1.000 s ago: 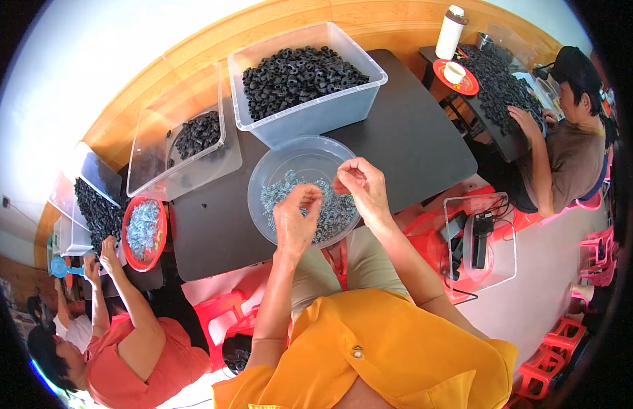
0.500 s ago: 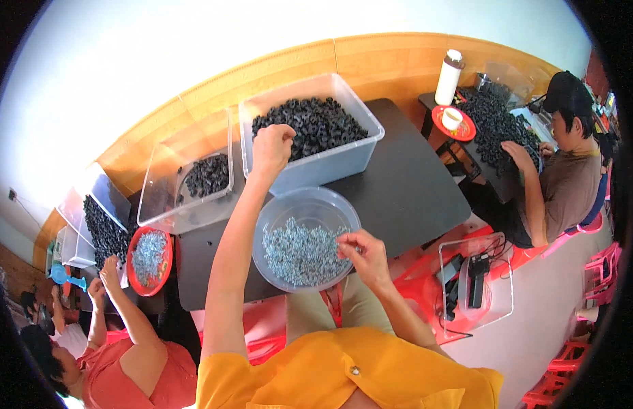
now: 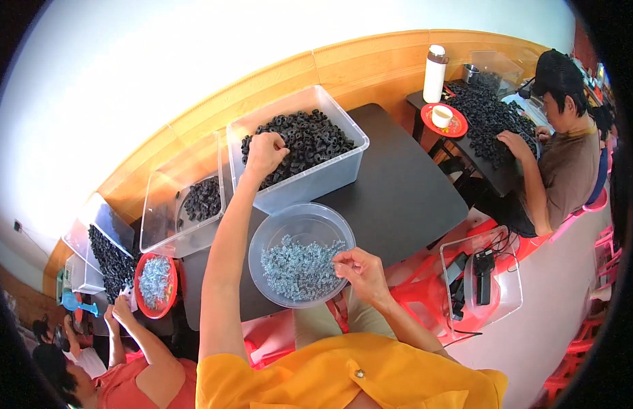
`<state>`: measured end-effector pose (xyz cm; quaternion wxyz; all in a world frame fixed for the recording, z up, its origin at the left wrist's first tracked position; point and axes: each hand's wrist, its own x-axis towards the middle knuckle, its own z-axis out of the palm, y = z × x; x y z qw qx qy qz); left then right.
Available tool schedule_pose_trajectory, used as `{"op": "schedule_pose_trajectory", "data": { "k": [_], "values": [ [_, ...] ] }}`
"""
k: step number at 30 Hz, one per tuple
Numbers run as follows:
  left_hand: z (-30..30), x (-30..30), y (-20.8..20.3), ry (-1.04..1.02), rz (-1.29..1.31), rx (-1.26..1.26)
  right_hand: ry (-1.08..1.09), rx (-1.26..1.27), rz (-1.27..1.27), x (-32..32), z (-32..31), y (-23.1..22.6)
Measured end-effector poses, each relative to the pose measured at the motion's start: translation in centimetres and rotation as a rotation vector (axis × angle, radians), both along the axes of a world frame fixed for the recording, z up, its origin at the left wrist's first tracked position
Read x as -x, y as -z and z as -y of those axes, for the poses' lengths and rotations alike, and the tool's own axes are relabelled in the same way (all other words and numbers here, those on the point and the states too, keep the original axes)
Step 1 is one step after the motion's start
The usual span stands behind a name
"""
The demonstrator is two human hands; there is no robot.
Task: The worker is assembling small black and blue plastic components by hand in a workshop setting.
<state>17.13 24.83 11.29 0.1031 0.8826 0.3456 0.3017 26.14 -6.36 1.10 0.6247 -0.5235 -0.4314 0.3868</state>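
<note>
Our left hand point(image 3: 265, 154) has moved from above the round basin point(image 3: 299, 223) to the clear bin point(image 3: 320, 187), fingers curled over black parts point(image 3: 313, 142) beneath and beside them. Our right hand point(image 3: 364, 274), thumb nearly meeting finger, is at the basin's edge, pale blue pieces point(image 3: 299, 270) to its left. Whether either holds anything, we cannot tell. Light, single-piece pinches likely serve us best.

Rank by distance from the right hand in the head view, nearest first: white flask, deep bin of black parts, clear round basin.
1. Clear round basin: its right side is right by the right hand.
2. Deep bin of black parts: just beyond the basin, up and left of the hand.
3. White flask: farthest, toward the upper right.
</note>
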Motion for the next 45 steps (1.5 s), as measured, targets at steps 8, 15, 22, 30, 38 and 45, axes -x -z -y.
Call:
{"op": "schedule_pose_trajectory", "data": {
  "k": [8,15,22,30,38,45],
  "values": [
    [9.4,5.7,-2.4,0.205,0.562,0.695,-0.07,-0.003,-0.004,0.5,-0.1,-1.6],
    [21.8,9.7,3.0,0.205,0.824,0.902,-0.171,-0.113,-0.152,1.7,-1.3,-3.7],
    [26.0,10.4,7.1,0.136,0.944,0.86,-0.276,-0.164,-0.026,3.5,-1.9,-4.9],
    [26.4,9.7,7.8,0.116,0.918,0.82,-0.261,-0.012,-0.014,3.2,-1.2,-4.5],
    [26.4,8.9,7.8,0.088,0.988,0.943,-0.147,-0.129,0.181,3.2,-1.4,-5.0],
    [26.0,9.3,8.8,0.035,1.001,1.018,-0.017,-0.337,0.533,4.1,-1.5,-3.4]
  ]
}}
